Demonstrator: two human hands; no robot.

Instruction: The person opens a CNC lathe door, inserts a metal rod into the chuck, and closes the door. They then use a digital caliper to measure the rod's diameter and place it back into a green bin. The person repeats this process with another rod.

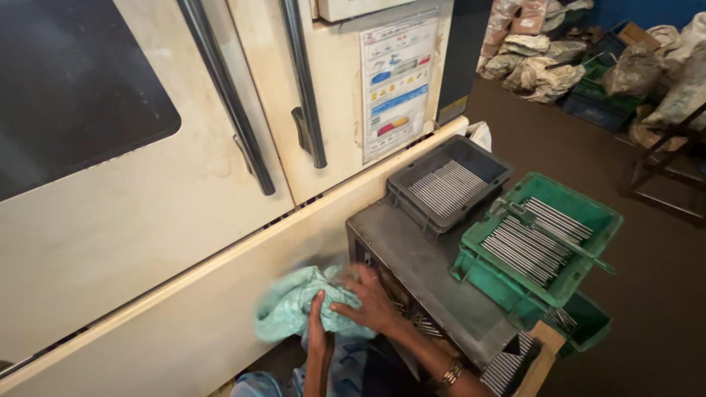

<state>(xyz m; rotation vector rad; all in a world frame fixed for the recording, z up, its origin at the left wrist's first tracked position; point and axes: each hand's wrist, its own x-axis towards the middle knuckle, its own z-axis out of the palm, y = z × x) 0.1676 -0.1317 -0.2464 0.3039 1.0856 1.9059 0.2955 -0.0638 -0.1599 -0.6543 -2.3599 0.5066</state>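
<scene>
Both hands, left hand [316, 327] and right hand [368, 301], clutching a teal cloth [290, 305], beside grey crate [448, 184] and green crate [540, 239] of metal rods [526, 246].

I see a tall rectangular poster [398, 84], white with blue, yellow and red panels, stuck on the cream machine door [334, 110]; filled sacks [533, 62] are heaped far right.

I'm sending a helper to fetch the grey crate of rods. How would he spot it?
Start at the big cream machine with the dark handles. On the dark stand at its foot, the grey crate sits nearest the machine. Unlike the green crate beside it, it is grey and has no tool lying across its rods.
</scene>
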